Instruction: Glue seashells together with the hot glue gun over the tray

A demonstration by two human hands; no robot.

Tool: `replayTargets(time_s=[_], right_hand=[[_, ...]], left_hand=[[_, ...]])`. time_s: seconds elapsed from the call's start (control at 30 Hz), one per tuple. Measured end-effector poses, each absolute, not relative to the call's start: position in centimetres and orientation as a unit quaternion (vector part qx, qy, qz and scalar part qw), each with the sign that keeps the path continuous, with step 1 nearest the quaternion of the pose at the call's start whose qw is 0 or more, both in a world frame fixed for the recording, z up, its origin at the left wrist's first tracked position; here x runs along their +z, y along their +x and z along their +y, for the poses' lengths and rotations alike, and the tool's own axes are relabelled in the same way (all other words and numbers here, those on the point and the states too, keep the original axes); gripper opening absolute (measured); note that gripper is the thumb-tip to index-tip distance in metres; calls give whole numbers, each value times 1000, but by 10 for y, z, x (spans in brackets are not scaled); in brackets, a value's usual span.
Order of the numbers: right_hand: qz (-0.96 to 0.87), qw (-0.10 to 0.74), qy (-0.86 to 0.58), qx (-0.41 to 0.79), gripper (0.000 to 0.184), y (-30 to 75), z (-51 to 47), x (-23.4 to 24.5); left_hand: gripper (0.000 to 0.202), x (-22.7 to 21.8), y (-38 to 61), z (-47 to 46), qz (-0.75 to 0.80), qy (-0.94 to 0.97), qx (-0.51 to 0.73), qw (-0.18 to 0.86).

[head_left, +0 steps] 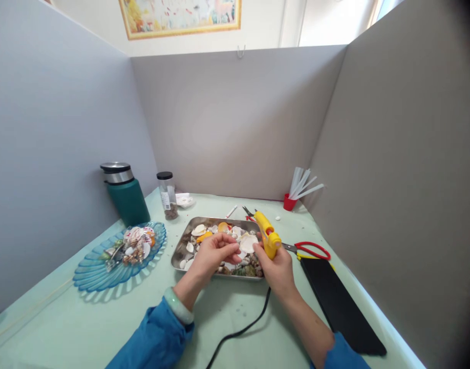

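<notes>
In right hand (278,269): glue gun (272,243); below left hand (215,252): shell tray (240,278).

A teal cylindrical flask with a silver lid (127,204) stands by the left edge of the pale green-covered table (219,318); a clear jar with a black lid (167,197) stands near the far-left corner. A flat black rectangular slab (340,305) lies along the right edge.

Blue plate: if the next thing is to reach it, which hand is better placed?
Probably the left hand. It's nearer the blue plate, while the right hand is farther off and holds the yellow glue gun. I can't tell if the left holds something small.
</notes>
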State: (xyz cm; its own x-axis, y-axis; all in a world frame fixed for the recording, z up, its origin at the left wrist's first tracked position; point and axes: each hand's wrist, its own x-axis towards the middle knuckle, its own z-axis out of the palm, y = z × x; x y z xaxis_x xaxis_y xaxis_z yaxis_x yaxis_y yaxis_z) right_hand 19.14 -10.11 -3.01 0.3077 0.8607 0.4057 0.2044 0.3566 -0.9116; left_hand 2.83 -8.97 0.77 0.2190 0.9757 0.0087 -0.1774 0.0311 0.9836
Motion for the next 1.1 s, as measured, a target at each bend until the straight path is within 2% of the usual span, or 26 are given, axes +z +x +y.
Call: replayTargets(time_s=[0.27, 0.53, 0.83, 1.03, 1.1], right_hand=[[-536, 612, -491, 310, 41, 184, -104, -35], [-571, 595, -471, 313, 36, 185, -106, -34], [-553, 621, -460, 311, 29, 188, -106, -22], [-542, 626, -479, 292, 27, 185, -109, -21], [-539, 626, -482, 292, 27, 185, -109, -22]], left_hand=[[34, -11, 39, -85, 446, 542, 523, 483], [38, 3, 40, -94, 396, 509, 489, 587], [32, -3, 43, -95, 414, 579, 465, 527], [41, -3, 42, -96, 413, 576, 437, 553], [37, -4, 43, -95, 422, 574, 432, 554]])
